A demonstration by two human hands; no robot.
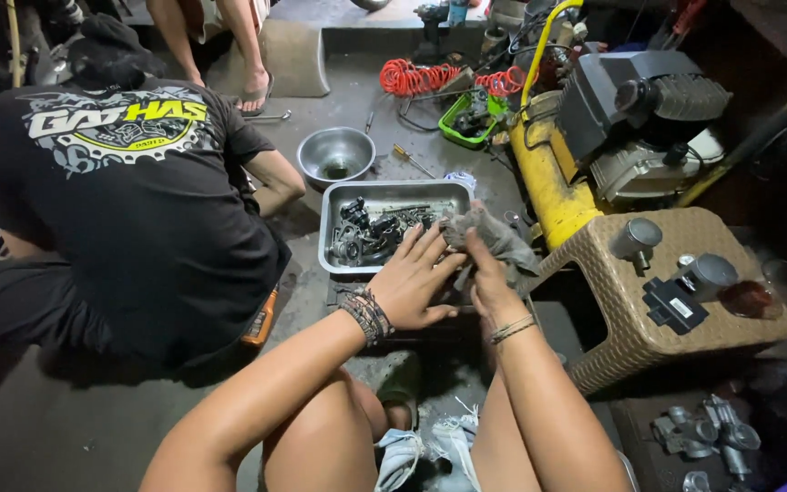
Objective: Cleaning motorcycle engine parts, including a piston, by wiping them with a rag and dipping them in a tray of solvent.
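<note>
My left hand (414,281) and my right hand (489,282) meet over the near edge of a rectangular metal tray (332,211) on the floor. Both hands hold a crumpled grey rag (492,233); the right hand grips it from below and the left hand's fingers press on its left side. Whatever may be wrapped inside the rag is hidden. The tray holds several dark, oily metal engine parts (363,234). Bracelets sit on both my wrists.
A person in a black printed shirt (129,210) crouches at the left, back to me. Behind the tray stands a round steel bowl (336,155). A yellow air compressor (585,155) is at the right, next to a woven brown stool (658,301) carrying small parts. Another person's legs (220,46) stand at the back.
</note>
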